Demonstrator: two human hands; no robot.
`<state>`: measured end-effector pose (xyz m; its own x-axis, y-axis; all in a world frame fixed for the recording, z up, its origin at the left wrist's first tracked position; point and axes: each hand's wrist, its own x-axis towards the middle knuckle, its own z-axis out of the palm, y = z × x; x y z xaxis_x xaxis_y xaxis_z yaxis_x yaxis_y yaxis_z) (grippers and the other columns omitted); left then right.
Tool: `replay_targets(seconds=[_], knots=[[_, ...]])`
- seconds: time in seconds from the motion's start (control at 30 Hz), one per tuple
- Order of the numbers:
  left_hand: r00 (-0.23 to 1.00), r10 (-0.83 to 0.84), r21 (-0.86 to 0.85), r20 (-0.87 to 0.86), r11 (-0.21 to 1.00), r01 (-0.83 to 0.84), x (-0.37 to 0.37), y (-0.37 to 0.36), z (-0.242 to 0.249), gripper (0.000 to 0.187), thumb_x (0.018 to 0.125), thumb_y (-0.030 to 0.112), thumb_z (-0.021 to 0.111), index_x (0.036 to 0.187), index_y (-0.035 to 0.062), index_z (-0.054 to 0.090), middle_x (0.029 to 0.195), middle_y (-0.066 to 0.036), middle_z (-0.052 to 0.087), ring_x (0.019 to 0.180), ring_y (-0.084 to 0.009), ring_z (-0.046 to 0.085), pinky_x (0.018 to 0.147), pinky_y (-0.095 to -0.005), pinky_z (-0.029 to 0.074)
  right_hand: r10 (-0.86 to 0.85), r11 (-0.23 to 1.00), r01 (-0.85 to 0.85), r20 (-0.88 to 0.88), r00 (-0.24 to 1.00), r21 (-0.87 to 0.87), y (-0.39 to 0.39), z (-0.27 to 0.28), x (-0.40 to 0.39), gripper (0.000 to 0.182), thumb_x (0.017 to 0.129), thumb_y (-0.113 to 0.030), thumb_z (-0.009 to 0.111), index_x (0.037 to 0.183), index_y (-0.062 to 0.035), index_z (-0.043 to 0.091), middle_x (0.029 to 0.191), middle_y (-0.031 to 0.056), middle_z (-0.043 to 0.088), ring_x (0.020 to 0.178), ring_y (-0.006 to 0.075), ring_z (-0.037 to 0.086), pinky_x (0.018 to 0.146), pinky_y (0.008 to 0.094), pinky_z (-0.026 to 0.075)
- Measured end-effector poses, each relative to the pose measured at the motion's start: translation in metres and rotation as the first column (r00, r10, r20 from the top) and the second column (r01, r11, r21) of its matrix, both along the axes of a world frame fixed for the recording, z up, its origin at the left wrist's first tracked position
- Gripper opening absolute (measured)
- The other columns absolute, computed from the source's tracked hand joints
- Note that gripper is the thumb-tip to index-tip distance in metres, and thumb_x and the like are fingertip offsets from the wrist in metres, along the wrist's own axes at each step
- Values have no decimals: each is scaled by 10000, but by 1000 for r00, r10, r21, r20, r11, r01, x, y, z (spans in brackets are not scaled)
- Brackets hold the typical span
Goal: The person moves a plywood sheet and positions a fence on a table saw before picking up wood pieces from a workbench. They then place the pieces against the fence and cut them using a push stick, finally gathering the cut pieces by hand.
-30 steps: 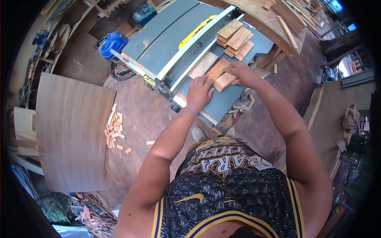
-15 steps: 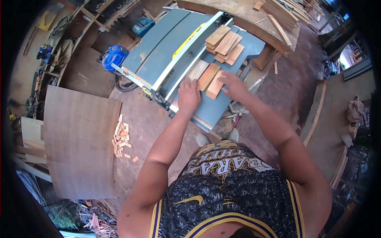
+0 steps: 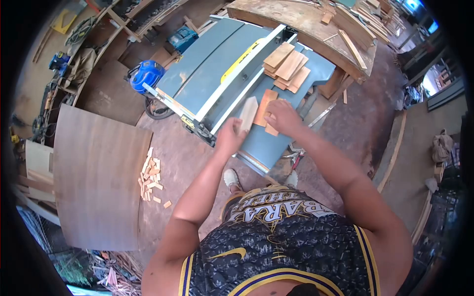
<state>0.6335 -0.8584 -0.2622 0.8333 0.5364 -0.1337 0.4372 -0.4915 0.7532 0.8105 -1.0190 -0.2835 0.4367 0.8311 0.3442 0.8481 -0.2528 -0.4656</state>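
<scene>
The pale board is pinched between the thumb and fingers of the left hand, over the grey surface. The right hand, fingers curled, touches the reddish board just beside it. Stacked boards lie beyond.

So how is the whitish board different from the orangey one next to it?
The pale board is whitish, while the reddish board is orange-brown. The pale board is held in the left hand and looks tipped; the reddish board lies flat on the grey table. Both are long, thin wood.
</scene>
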Motion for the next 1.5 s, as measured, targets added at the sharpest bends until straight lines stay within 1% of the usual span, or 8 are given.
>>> replay_targets(seconds=[0.1,0.23,0.37,0.47,0.6,0.73,1.13,1.5], knots=[[972,7,-692,236,703,163,-44,41,13,404,823,71,696,1185,10,528,1111,-119,625,996,-192,618,861,-318,501,-81,995,81,6,997,-52,16,1,-10,231,785,-216,676,959,-78,611,1025,116,598,1093,314,536,1016,449,378],[934,15,-754,357,595,278,-72,106,37,363,848,17,657,1187,2,528,1089,-90,619,1009,-163,605,872,-295,497,-232,950,216,-46,972,-224,33,27,-31,274,767,-168,700,1006,-71,606,1087,139,592,1135,327,526,1020,438,386],[918,21,-644,397,719,262,-70,178,29,358,855,-2,645,1193,2,528,1093,-74,621,974,-131,593,856,-261,475,-404,915,404,13,915,18,54,24,-77,329,782,-169,700,1080,-65,604,1204,166,562,1197,346,496,1046,438,378],[919,-38,-265,393,952,153,-56,219,-2,358,803,79,708,1132,11,582,1032,-74,641,936,-150,595,827,-277,478,-431,900,435,-112,896,19,70,31,-122,358,813,-184,685,1144,-77,600,1293,176,521,1251,359,459,1066,442,372],[930,-170,60,325,986,159,-24,239,-36,349,741,165,748,1050,61,622,1077,-160,599,1038,-314,572,928,-373,448,-358,932,358,-1,934,53,89,0,-156,388,824,-203,682,1180,-90,578,1327,157,487,1277,346,438,1062,443,386],[896,-361,321,257,907,273,-1,221,-45,329,777,189,732,1061,56,629,1058,-157,593,1001,-300,591,902,-386,465,-359,916,366,-70,931,162,111,2,-175,409,826,-194,687,1196,-78,555,1317,177,466,1267,374,432,1035,455,399],[689,-690,-252,220,643,724,62,272,-45,613,779,123,745,1322,-28,504,1191,-141,631,911,-189,627,836,-320,520,-687,664,733,-270,675,143,187,-1,-179,483,840,-165,684,1280,-62,513,1370,159,481,1317,343,418,1081,409,360],[303,-938,44,166,314,948,84,294,-35,881,699,253,838,1406,-27,393,1245,-156,519,971,-250,576,880,-338,489,-738,594,798,-460,493,-98,205,31,-187,282,895,-43,599,1177,-54,617,1435,115,477,1344,273,425,1108,357,328]])
